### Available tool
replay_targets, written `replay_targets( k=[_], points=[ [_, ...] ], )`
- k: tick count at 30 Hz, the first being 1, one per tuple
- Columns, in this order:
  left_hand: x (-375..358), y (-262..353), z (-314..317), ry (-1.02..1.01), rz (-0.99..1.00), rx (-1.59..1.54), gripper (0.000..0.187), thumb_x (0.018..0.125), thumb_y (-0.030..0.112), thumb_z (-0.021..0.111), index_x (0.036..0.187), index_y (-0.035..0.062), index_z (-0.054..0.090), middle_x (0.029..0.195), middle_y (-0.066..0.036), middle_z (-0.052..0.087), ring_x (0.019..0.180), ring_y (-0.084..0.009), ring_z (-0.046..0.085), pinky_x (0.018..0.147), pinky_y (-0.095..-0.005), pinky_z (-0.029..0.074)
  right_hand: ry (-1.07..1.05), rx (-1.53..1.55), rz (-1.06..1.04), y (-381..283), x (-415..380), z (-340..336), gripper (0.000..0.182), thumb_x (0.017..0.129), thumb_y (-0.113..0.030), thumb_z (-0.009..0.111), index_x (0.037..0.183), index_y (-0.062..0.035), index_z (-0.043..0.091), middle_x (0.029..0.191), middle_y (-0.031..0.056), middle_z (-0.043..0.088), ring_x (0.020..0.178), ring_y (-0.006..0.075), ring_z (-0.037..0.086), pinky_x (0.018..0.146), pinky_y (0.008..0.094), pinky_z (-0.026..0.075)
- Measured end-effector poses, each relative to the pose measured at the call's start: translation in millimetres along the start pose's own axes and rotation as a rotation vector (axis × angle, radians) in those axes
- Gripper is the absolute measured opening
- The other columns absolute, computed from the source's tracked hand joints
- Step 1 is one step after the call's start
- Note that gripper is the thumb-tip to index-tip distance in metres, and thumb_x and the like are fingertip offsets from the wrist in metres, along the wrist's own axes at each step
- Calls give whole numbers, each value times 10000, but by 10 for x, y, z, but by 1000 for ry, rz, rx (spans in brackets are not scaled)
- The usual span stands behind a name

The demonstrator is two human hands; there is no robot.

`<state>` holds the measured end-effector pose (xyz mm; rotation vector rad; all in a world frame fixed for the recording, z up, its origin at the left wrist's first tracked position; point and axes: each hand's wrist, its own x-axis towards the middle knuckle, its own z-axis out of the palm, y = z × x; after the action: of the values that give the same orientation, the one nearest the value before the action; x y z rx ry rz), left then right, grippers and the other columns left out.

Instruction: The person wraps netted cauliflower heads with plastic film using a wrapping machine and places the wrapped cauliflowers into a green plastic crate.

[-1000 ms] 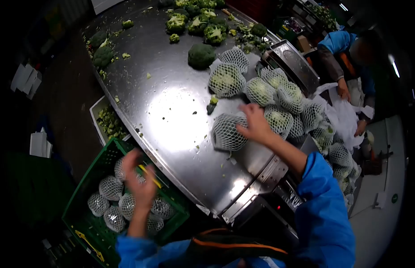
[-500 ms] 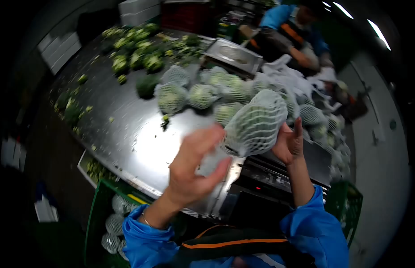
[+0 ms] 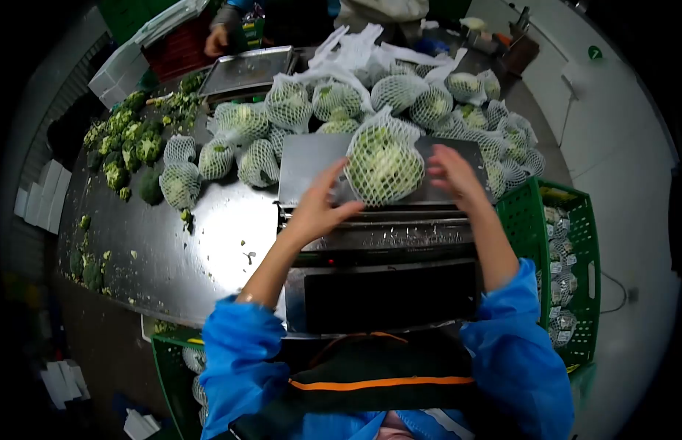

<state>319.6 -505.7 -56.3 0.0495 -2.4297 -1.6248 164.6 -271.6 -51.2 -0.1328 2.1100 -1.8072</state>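
Note:
A pale, cauliflower-like vegetable head (image 3: 386,163) in a white foam net rests on the metal plate (image 3: 301,158) of a weighing machine. My left hand (image 3: 320,209) is open at its left side, fingers spread and fingertips right at the net. On the other side, my right hand (image 3: 456,176) is also open, with a small gap showing between its fingers and the net. Just behind the plate lie more netted heads (image 3: 337,100), some with loose white netting (image 3: 356,55) over them.
Below the plate is the machine's dark panel (image 3: 389,297) with a red light. Green crates of netted heads stand right (image 3: 592,257) and lower left (image 3: 165,378). Broccoli (image 3: 128,143) covers the table's left. A metal tray (image 3: 249,70) and another person's hand (image 3: 217,40) are at the back.
The netted head has gone from being held up in my right hand to lying on the metal plate. Both hands are now apart at its sides. My view has turned to the right.

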Motion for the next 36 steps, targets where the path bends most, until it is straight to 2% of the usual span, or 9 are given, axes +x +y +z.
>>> replay_targets(
  k=[2, 6, 15, 20, 22, 24, 26, 30, 36],
  points=[
    [-374, 24, -147, 302, 139, 564, 470, 714, 254, 709, 1108, 55, 550, 1042, -175, 494, 948, -289, 481, 838, -391, 385, 91, -483, -360, 138, -256, -510, 410, 808, -424, 543, 948, -47, 627, 851, 107, 574, 888, 232, 499, 705, 372, 374],
    [-650, -249, 50, 129, -199, 1180, 386, 722, 402, 644, 660, 21, 655, 783, -138, 561, 829, -288, 462, 761, -407, 319, 242, -1388, -185, 546, -836, -619, 326, 730, -388, 621, 664, -69, 646, 755, 111, 560, 783, 305, 480, 785, 432, 301],
    [-896, 199, -566, 110, -490, -507, 230, 824, 218, 515, 742, 13, 581, 696, -53, 548, 665, -129, 488, 638, -253, 387, -268, -408, -408, -214, -1178, -1006, 164, 713, -145, 669, 641, -7, 619, 617, 13, 493, 592, 91, 445, 518, 225, 330],
    [50, 740, -1029, 283, 87, -393, 272, 934, 191, 384, 814, 8, 546, 910, -110, 610, 894, -162, 566, 822, -309, 424, -233, -49, -641, -946, -410, -942, 123, 815, -102, 559, 878, -8, 607, 857, 49, 540, 739, 105, 478, 684, 210, 379],
    [584, 261, -985, 194, 424, 595, 132, 890, 123, 436, 949, 79, 546, 1086, -65, 592, 972, -224, 554, 964, -390, 295, -36, -198, -680, -891, 113, -630, 160, 855, -71, 492, 970, -6, 582, 936, 57, 565, 857, 142, 509, 805, 230, 386],
    [847, -275, -813, -156, 480, 1083, 595, 737, -6, 550, 1283, 150, 372, 1336, -99, 383, 1240, -210, 362, 1019, -489, 205, -128, -1128, -1030, -241, 744, -592, 411, 775, -46, 515, 1186, -42, 488, 1201, 125, 502, 1109, 309, 462, 960, 383, 337],
    [881, -475, -549, -188, 546, 1176, 859, 650, -28, 618, 1377, 155, 198, 1392, -147, 267, 1286, -249, 283, 1041, -461, 199, -427, -1184, -965, 133, 663, -325, 888, 614, -184, 672, 1336, 33, 202, 1326, 288, 284, 1234, 384, 313, 1017, 414, 276],
    [872, -283, -211, -435, 231, 96, 1135, 538, 119, 789, 1395, 86, 45, 1383, -219, 235, 1261, -306, 301, 1045, -372, 240, -577, -535, -621, 380, 502, 19, 1029, 580, -209, 785, 1343, 35, 139, 1296, 213, 351, 1182, 288, 377, 1011, 368, 282],
    [101, -57, -148, -561, 32, -64, 1051, 619, 312, 785, 1379, 78, 97, 1160, -223, 512, 1019, -290, 544, 872, -371, 427, -708, -163, -247, 203, -594, -234, 774, 673, -254, 754, 1263, 21, 336, 1198, 119, 493, 1086, 178, 462, 960, 305, 344]
  ],
)
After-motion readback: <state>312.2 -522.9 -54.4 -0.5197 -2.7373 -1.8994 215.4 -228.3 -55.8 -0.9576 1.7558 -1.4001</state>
